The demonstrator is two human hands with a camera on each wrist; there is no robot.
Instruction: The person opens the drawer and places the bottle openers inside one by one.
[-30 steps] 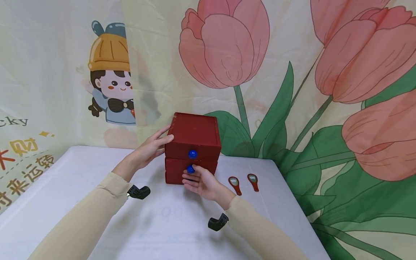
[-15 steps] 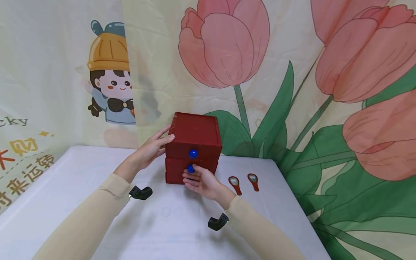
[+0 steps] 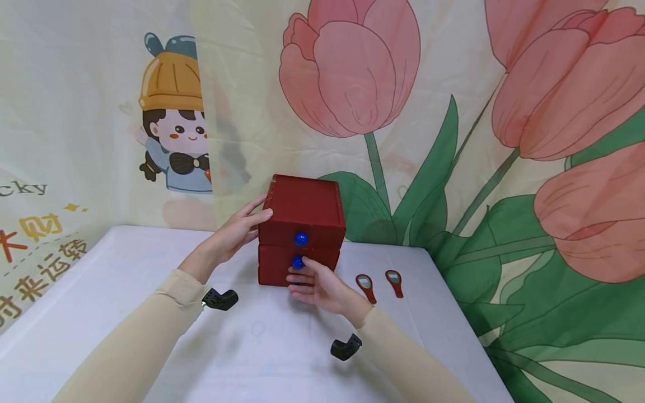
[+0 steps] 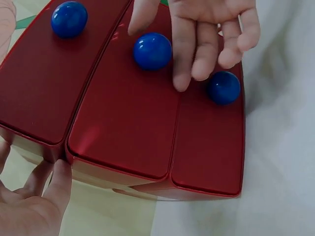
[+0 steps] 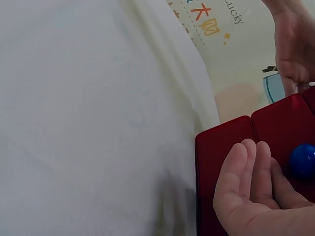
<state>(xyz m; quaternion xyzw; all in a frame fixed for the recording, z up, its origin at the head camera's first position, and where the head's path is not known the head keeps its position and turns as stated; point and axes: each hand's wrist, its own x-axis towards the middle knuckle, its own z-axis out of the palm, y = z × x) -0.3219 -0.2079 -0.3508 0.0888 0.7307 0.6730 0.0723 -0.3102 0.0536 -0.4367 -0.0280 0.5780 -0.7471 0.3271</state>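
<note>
A red drawer box [image 3: 304, 200] with blue round knobs stands on the white table. The left wrist view shows three drawer fronts, each with one knob. My left hand [image 3: 233, 238] rests against the box's left side, its thumb lying at the top front edge. My right hand [image 3: 325, 286] is in front of the lower part, fingers extended. Its thumb and forefinger lie on either side of the middle knob [image 4: 152, 51], with a gap visible in the left wrist view. The bottom knob [image 4: 224, 88] is hidden behind this hand in the head view.
Two small red-handled objects with pale oval windows, one nearer [image 3: 365, 287] and one farther [image 3: 395, 283], lie right of the box on the white tablecloth [image 3: 262, 347]. A printed cloth backdrop [image 3: 242, 112] hangs behind the table.
My right hand has drawn back slightly to the right from the middle knob. My left hand stays against the box, and the two small red objects lie where they were.
</note>
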